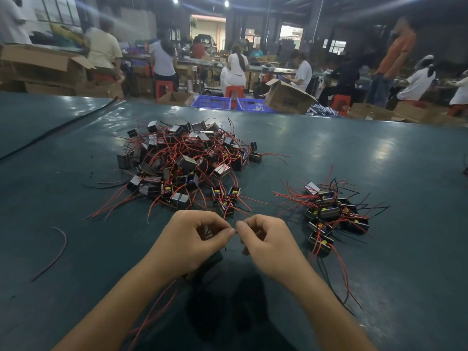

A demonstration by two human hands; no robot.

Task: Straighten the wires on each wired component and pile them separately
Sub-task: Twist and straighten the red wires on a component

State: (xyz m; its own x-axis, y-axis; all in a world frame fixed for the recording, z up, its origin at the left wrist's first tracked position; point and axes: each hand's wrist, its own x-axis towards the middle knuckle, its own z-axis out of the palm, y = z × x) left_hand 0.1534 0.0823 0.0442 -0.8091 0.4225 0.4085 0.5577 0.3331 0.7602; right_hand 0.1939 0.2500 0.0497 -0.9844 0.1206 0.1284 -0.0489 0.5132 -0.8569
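Green worktable [76,173], tangled heap [184,163] of boxy red-wired components, left hand [192,239] and right hand [268,244] fingers [226,233] pinching one thin wire [236,231]

My left hand [188,243] and right hand [269,247] are bare. Likewise my left forearm [119,302] and right forearm [331,307], uncovered to the lower edge of view.

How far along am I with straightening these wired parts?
Early on. Done: the small pile on the right, a handful of parts with wires fanned out. In hand: the left hand and right hand pinch one wire between them. Left: the big tangled pile, far larger.
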